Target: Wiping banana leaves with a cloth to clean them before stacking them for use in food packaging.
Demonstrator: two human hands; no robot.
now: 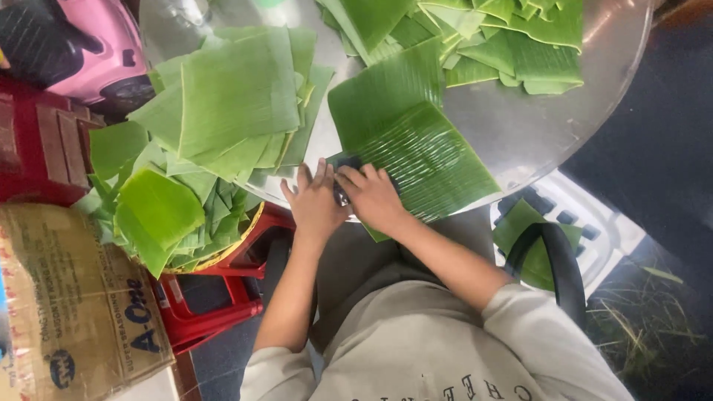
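Note:
A large ribbed banana leaf piece (423, 148) lies on the round metal table (535, 126), its near corner hanging over the table's edge. My left hand (316, 202) rests flat at that corner, fingers apart, touching the leaf's dark edge. Beside it, my right hand (373, 197) presses on the leaf with its fingers curled around a small dark tool (341, 196); what kind of tool it is I cannot tell. The two hands touch each other.
A stack of cut leaf squares (238, 96) sits on the table's left, another heap (490, 37) at the far side. Leaf scraps fill a yellow-rimmed basket (171, 215) on a red stool (215, 297). A cardboard box (74, 304) stands at left, a white crate (587, 223) at right.

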